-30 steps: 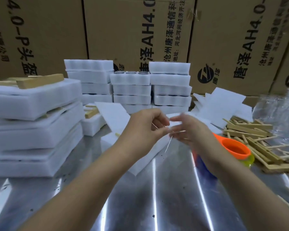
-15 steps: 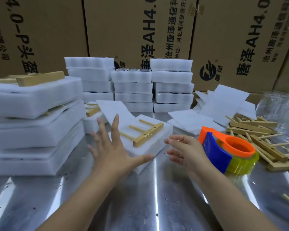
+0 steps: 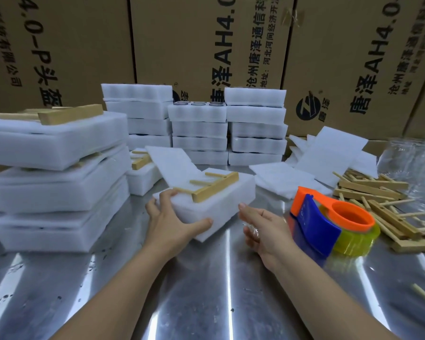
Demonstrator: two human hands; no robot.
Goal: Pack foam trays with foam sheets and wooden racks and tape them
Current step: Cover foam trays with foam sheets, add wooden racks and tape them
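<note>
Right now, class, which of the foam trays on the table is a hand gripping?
The lone foam tray at centre, wooden rack on top: the left hand grips its near corner. The stacked trays behind and left go untouched.

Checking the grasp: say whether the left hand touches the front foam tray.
Touching. Head view: left hand grips the foam tray at its near corner, fingers on top, thumb against the side.

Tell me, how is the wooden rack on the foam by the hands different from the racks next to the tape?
The rack lies alone, flat on a foam tray; the pile is many racks jumbled on the table. The left hand grips the tray under the rack; no hand touches the pile. The rack sits centre; the pile lies right of the tape dispenser. Both are pale wood with thin pegs.
</note>
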